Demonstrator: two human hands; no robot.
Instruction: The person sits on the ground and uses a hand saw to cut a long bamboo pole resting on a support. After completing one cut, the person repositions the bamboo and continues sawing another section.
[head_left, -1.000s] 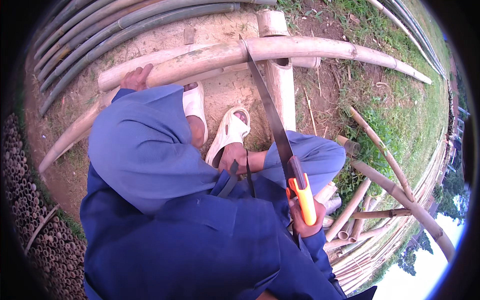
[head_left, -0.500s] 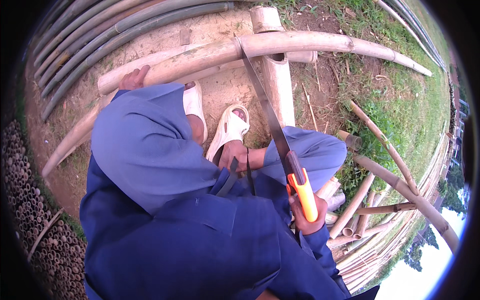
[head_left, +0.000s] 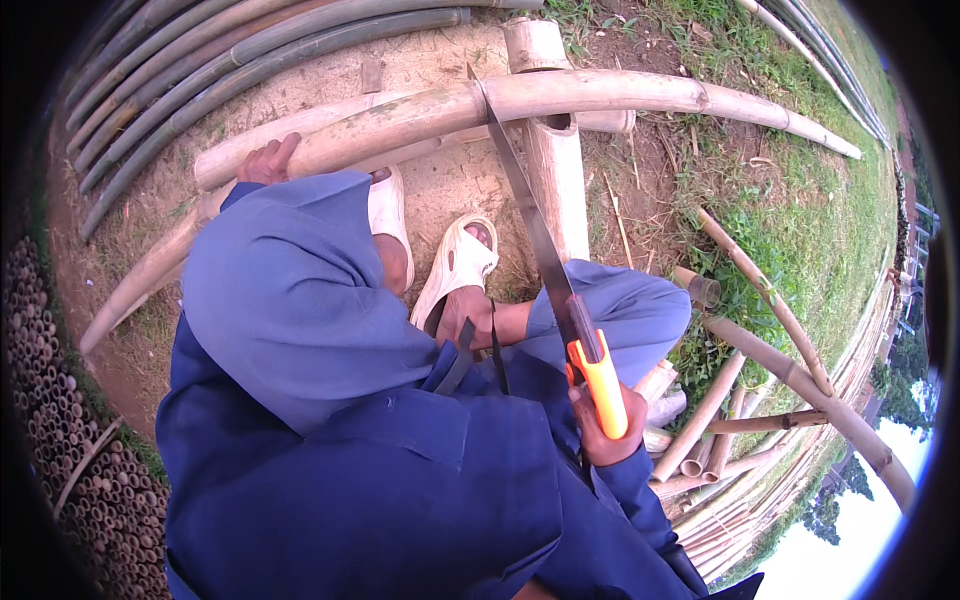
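Observation:
My right hand (head_left: 608, 432) is closed around the orange handle of a handsaw (head_left: 546, 250). Its long blade slants away to the upper left, and the edge meets a thick bamboo pole (head_left: 620, 90) near mid-length, the tip reaching past the far side. The pole lies crosswise over a short upright-looking bamboo piece (head_left: 556, 185) and another bamboo length. At the pole's left end my left hand (head_left: 267, 162) grips it, partly hidden behind my raised knee. How deep the blade sits in the pole cannot be made out.
Long greenish bamboo poles (head_left: 250, 70) lie side by side at the upper left. A stack of cut bamboo ends (head_left: 80, 440) fills the lower left. Loose bamboo lengths (head_left: 770, 290) lie on grass at the right. My feet in pale slip-on shoes (head_left: 460, 265) rest beneath the pole.
The saw has slid slightly forward, away from me, along the bamboo pole, with its tip a little farther past the far side. My left hand keeps its place on the pole.

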